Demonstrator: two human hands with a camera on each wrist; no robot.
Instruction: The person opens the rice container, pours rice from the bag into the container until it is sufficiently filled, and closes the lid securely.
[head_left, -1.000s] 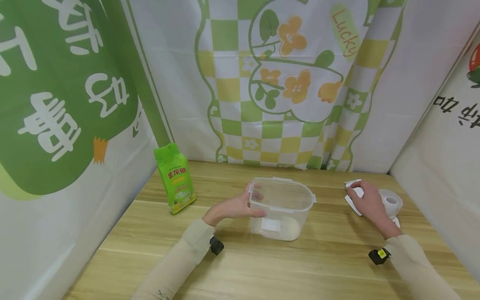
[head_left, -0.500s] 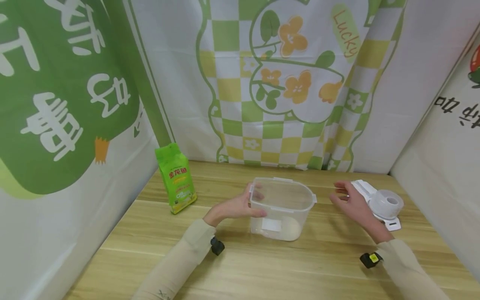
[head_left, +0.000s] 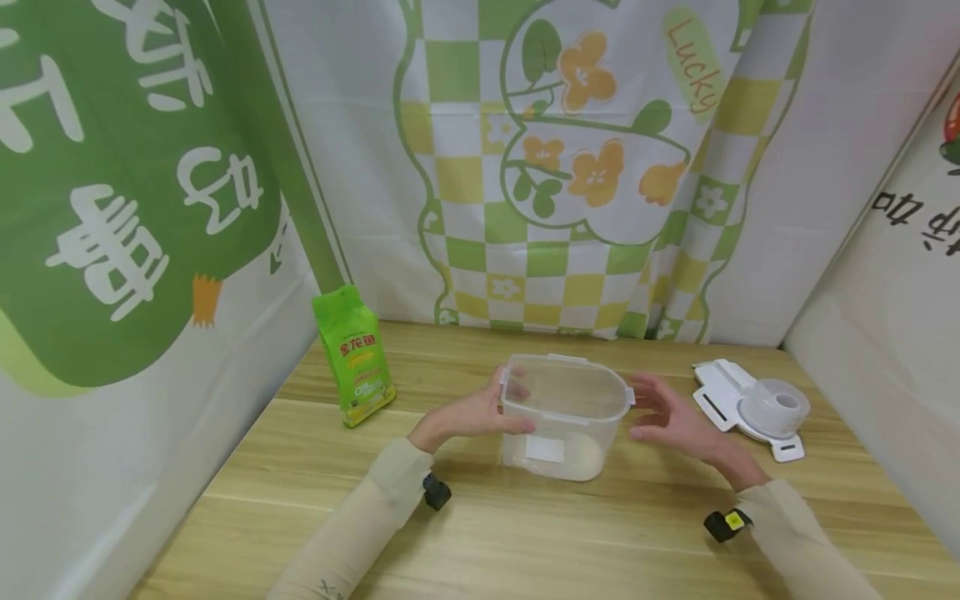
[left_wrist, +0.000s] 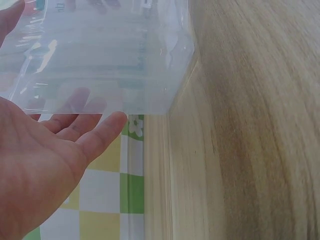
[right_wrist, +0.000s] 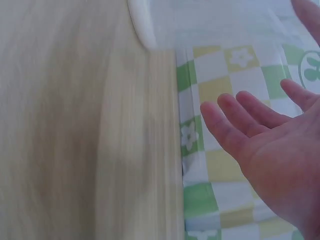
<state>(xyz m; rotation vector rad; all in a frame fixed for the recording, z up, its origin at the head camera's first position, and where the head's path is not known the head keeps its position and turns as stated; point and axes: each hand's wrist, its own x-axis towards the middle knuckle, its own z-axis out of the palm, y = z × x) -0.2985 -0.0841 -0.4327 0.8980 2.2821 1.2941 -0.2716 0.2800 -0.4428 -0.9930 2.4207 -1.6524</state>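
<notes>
Space lies behind rounded, clear plastic bin (head_left: 568,430); left hand (head_left: 480,413) grips its left end; right hand (head_left: 678,423), fingers spread, holds nothing.

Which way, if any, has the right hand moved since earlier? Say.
Yes: the right hand has moved left, away from the white plastic piece, toward the clear container.

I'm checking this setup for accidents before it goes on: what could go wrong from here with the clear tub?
The clear tub might tip if lifted now: the left hand grips one end, while the right hand is open beside the other.
Its top is uncovered, so the pale contents could spill if it tilts.
The clear cup on the white panel sits near the right forearm, so a careless swing might knock it.
</notes>
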